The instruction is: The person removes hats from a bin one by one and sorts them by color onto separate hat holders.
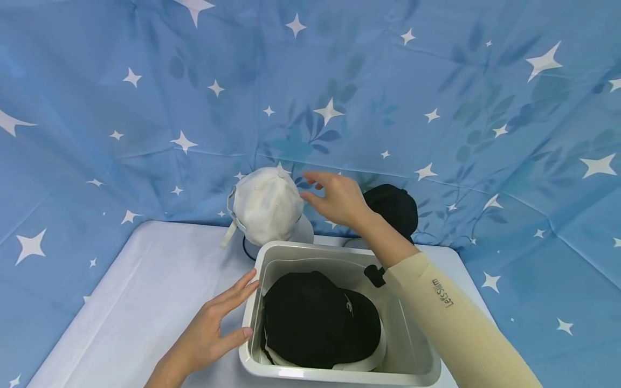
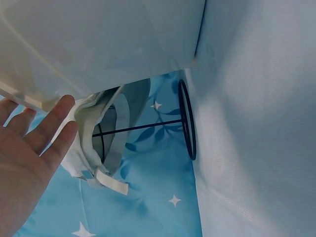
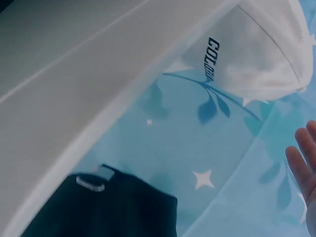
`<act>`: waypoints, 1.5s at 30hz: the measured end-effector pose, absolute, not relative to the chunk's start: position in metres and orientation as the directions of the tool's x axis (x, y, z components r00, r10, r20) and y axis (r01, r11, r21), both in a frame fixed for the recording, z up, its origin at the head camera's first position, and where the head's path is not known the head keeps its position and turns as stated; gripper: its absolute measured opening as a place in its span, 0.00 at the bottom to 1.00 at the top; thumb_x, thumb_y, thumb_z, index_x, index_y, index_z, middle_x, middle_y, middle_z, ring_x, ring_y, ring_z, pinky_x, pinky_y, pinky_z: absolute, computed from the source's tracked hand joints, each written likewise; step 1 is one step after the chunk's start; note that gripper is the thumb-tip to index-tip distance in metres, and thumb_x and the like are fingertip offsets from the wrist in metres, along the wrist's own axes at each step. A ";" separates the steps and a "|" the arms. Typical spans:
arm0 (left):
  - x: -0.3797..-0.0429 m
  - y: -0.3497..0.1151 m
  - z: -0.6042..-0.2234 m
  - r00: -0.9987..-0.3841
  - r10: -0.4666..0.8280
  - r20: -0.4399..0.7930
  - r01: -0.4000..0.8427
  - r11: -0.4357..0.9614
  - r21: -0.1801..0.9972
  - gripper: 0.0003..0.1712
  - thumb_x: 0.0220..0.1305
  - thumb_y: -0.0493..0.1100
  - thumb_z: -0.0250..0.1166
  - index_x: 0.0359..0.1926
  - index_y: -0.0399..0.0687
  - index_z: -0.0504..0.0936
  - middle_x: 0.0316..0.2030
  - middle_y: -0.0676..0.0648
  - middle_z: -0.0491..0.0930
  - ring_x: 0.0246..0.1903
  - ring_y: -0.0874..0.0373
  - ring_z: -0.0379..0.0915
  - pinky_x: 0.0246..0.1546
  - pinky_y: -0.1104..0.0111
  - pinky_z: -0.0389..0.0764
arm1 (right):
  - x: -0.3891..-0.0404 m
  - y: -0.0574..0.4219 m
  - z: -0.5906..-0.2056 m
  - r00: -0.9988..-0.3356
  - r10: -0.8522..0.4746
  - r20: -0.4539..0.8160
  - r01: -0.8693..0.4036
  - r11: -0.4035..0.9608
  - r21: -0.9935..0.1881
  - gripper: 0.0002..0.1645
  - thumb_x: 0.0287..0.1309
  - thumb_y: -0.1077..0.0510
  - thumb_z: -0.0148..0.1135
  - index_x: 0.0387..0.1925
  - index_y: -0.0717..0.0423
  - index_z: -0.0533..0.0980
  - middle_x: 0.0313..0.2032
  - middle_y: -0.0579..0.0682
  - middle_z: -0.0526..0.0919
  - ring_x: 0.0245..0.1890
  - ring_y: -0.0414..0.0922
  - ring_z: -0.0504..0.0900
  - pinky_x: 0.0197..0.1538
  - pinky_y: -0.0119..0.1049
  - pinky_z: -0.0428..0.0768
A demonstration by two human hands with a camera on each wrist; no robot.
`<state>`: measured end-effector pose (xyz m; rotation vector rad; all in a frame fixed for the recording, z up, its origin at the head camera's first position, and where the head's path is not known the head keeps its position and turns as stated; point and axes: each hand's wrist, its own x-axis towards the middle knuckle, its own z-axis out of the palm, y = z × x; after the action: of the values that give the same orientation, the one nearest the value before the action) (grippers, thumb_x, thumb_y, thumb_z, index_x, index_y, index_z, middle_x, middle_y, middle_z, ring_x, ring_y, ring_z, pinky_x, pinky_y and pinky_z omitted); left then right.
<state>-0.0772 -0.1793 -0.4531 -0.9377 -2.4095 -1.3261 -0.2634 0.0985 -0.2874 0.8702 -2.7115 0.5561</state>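
A white baseball cap (image 1: 268, 205) sits on a black wire stand (image 2: 187, 121) behind the bin. My right hand (image 1: 337, 198) hovers just right of this cap, fingers loosely bent, apart from it and holding nothing. Dark lettering shows on the white cap (image 3: 261, 52) in the right wrist view. My left hand (image 1: 208, 328) rests its extended fingers against the left rim of a light grey plastic bin (image 1: 412, 345). Inside the bin lies a black cap (image 1: 310, 318), on top of something pale that is mostly hidden.
Another black cap (image 1: 392, 207) stands behind the bin at the right, partly covered by my right forearm. A white-covered table (image 1: 160, 269) bears everything. Right behind it hangs a blue star-patterned cloth (image 1: 310, 70).
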 end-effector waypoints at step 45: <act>-0.078 -0.179 -0.453 -0.761 0.424 0.492 0.640 0.366 0.676 0.42 0.63 0.38 0.70 0.78 0.43 0.68 0.80 0.41 0.59 0.77 0.54 0.59 0.70 0.75 0.60 | -0.189 0.181 -0.297 -0.629 -0.625 0.462 -0.740 0.663 -0.111 0.38 0.57 0.46 0.78 0.65 0.58 0.79 0.56 0.55 0.87 0.54 0.52 0.86 0.48 0.52 0.86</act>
<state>-0.0785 -0.1785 -0.4533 -0.9511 -2.3934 -1.3451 -0.1894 0.1812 -0.2972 1.0737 -2.4947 0.4110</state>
